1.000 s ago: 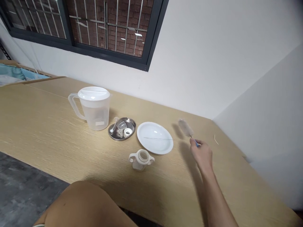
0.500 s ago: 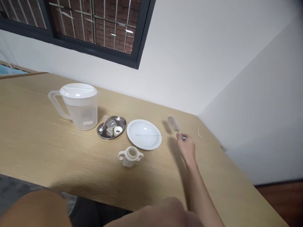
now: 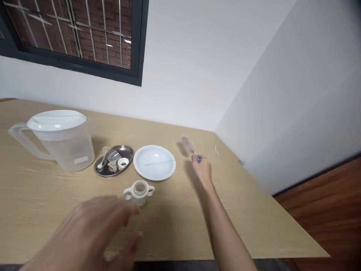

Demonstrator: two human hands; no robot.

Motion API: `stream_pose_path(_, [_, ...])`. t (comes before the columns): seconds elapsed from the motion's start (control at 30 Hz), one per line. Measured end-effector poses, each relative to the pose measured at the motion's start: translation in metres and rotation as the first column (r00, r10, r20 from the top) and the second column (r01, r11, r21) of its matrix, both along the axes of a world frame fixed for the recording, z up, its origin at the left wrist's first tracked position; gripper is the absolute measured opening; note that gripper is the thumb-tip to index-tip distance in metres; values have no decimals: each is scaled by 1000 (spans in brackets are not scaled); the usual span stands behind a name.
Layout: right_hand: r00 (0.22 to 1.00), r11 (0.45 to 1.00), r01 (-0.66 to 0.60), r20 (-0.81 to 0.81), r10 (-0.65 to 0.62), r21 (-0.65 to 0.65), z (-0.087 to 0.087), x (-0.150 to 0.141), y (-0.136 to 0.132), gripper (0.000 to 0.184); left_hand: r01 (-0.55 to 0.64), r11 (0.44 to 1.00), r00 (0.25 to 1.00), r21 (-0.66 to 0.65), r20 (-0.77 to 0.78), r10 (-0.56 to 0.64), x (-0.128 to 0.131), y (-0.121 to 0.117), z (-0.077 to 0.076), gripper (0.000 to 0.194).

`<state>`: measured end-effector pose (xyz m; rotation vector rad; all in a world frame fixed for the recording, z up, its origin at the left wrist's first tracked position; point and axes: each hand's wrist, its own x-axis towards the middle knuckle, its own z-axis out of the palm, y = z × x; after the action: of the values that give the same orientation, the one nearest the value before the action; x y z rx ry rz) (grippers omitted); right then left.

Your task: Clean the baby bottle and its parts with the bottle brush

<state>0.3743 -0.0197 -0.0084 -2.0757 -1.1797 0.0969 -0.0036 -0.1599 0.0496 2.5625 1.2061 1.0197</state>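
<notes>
My right hand point(image 3: 202, 168) is closed around the blue handle of a bottle brush point(image 3: 188, 144), whose pale bristles point away toward the wall. In the foreground my left hand point(image 3: 98, 229), blurred by motion, holds nothing, with thumb and fingers apart. Just beyond its fingertips stands an uncapped baby bottle point(image 3: 140, 192) with two side handles, upright on the table. Behind the bottle lies a white oval plate point(image 3: 154, 175) with a thin straight wire-like piece point(image 3: 159, 163) across it. An oval metal tray point(image 3: 130, 150) holds a white ring point(image 3: 123, 163), a clear teat and other small clear parts.
A lidded translucent pitcher point(image 3: 70, 148) stands at the left of the wooden table point(image 3: 175, 222). Near the right wall lies a small pale strip point(image 3: 216, 149). The back wall point(image 3: 180, 75) has a barred window point(image 3: 84, 37). Reddish-brown wood point(image 3: 324, 195) shows at lower right.
My left hand has risen into view from below, reaching toward the bottle. The camera has turned right, shifting everything left in view. My right hand keeps hold of the bottle brush.
</notes>
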Motion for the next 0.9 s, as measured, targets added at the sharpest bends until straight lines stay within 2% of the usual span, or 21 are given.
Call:
stream_pose_path(0.07, [1000,1000,4,-16,-3,10,2,-2,-1,46,-59,989,997,-138,-52,52,-6,25,2,44])
stream_pose_path(0.1, [1000,1000,8,-22,-7,17,3,-2,-2,46,-106,976,994,-190,-37,100,-8,36,-2,55])
stream_pose_path(0.13, [1000,1000,13,-27,-13,24,4,-3,-2,47,-131,959,991,-250,-12,132,-8,47,-10,66])
stream_pose_path(0.23, [999,998,28,-31,-27,54,5,-5,-2,52,-67,902,987,-426,106,123,0,66,-45,92])
stream_pose_path(0.33, [999,995,36,-27,-33,92,4,-5,-2,55,-26,855,967,-518,205,154,18,73,-76,101])
stream_pose_path(0.43, [1000,990,24,-22,-22,139,3,-5,-2,56,2,832,959,-555,238,156,31,74,-86,95])
stream_pose_path(0.53, [1000,978,-17,-15,21,209,5,-5,-2,57,-30,817,945,-576,250,211,32,75,-85,89])
stream_pose_path(0.63, [996,949,-92,9,94,302,7,-7,0,59,-69,846,925,-529,284,253,23,77,-79,87])
stream_pose_path(0.7, [989,921,-150,39,146,359,6,-8,2,61,-110,892,916,-438,305,262,15,81,-71,86])
stream_pose_path(0.8, [969,884,-246,82,233,397,3,-11,4,59,-187,959,907,-212,337,252,2,97,-50,82])
stream_pose_path(0.9, [934,855,-355,105,341,377,4,-15,1,49,-222,975,928,-6,305,213,-8,124,-25,72])
